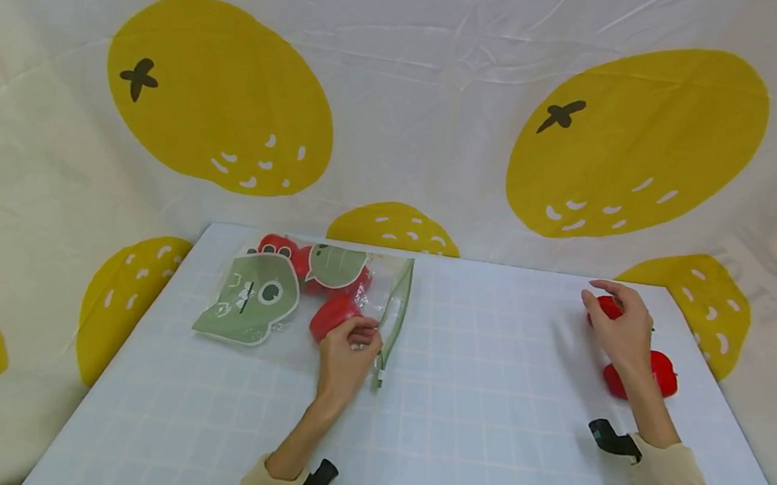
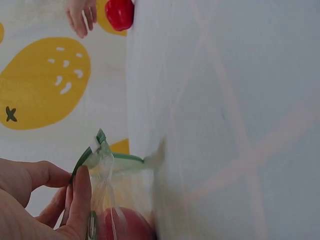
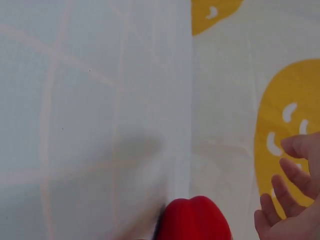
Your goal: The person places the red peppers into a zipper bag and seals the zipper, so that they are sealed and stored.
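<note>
My left hand [image 1: 347, 353] pinches the green-edged opening of a clear zip bag [image 1: 256, 300] printed with green cartoon animals. In the left wrist view, thumb and fingers hold the green zip strip [image 2: 127, 157], which stands slightly parted. A red rounded item [image 1: 334, 316] lies inside the bag by that hand, with more red items [image 1: 284, 251] farther back, partly hidden by the prints. On the right, my right hand [image 1: 624, 330] hovers with spread, bent fingers over a red bell pepper [image 1: 609, 307]; it grips nothing. A second red bell pepper [image 1: 662, 374] lies partly behind that wrist.
The white checked table [image 1: 470, 417] runs between the two hands. Behind it hangs a pale cloth [image 1: 416, 119] with large yellow fruit prints. Both peppers lie near the table's right edge. A black strap piece [image 1: 613, 438] sticks out at the right cuff.
</note>
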### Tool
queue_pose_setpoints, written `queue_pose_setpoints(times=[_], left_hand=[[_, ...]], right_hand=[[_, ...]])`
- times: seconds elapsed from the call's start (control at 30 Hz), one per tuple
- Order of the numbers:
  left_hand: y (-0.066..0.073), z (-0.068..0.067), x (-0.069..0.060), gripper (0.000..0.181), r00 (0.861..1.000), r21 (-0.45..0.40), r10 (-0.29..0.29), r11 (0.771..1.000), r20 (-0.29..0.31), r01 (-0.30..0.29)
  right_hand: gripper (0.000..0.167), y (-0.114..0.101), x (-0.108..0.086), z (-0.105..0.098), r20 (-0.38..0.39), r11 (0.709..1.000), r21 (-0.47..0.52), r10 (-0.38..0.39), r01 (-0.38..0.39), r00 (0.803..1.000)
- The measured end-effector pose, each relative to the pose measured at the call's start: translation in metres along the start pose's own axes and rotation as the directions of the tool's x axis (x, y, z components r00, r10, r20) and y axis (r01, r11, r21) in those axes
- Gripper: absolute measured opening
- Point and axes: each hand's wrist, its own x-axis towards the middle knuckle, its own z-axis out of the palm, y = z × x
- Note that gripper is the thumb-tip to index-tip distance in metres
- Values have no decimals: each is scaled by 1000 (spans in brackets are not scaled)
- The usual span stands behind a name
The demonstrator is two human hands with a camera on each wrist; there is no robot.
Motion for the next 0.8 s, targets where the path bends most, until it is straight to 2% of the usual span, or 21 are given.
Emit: queue_pose_setpoints(times=[0.2,0.43,0.63,0.8], left_hand=[[-1,-1,-1,15,1000,-13,16,1000,0,-16],[1,-1,-1,16,1000,-1,9,1000,12,-9],[2,-2,-2,16,1000,6,-8,1000,12,8],[0,-2,-2,16,1000,9,-17,1000,14,16]], right_hand=[[49,8,6,-9,-6,996,-87,18,-18,1000],[56,18,10,-13,31,987,-149,69,-64,997],[62,27,11,-17,104,974,-228,47,-22,994],[68,31,12,-19,175,961,-276,60,-9,983]])
